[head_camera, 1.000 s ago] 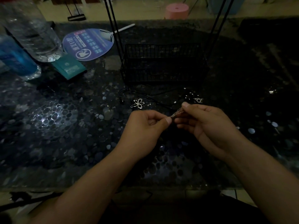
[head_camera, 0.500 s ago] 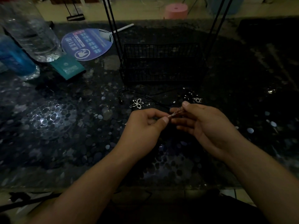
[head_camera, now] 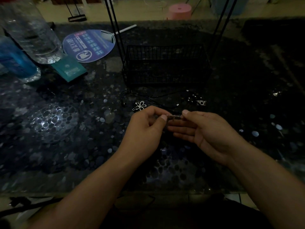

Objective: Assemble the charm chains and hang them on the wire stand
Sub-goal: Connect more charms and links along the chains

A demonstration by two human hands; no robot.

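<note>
Both your hands pinch one short chain, held just in front of the wire stand.

Your left hand [head_camera: 145,128] has curled fingers, thumb and forefinger nipping the chain [head_camera: 174,115] at its left end; your right hand [head_camera: 209,131] pinches the other end, lower fingers stretched flat beneath it. Chain runs level between them, above the pebble-pattern table [head_camera: 54,129], not touching it. Just beyond the hands, nearer the wire stand [head_camera: 165,66]: flower charm [head_camera: 140,105] flat on the table, black cord [head_camera: 165,95] looping behind it, camera charm [head_camera: 201,102] off to its right. Left of the stand: teal packet [head_camera: 69,69], round blue fan [head_camera: 90,45], clear bottle [head_camera: 33,33], blue bottle [head_camera: 14,61]. Behind the stand, on the floor: pink stool [head_camera: 179,11].
</note>
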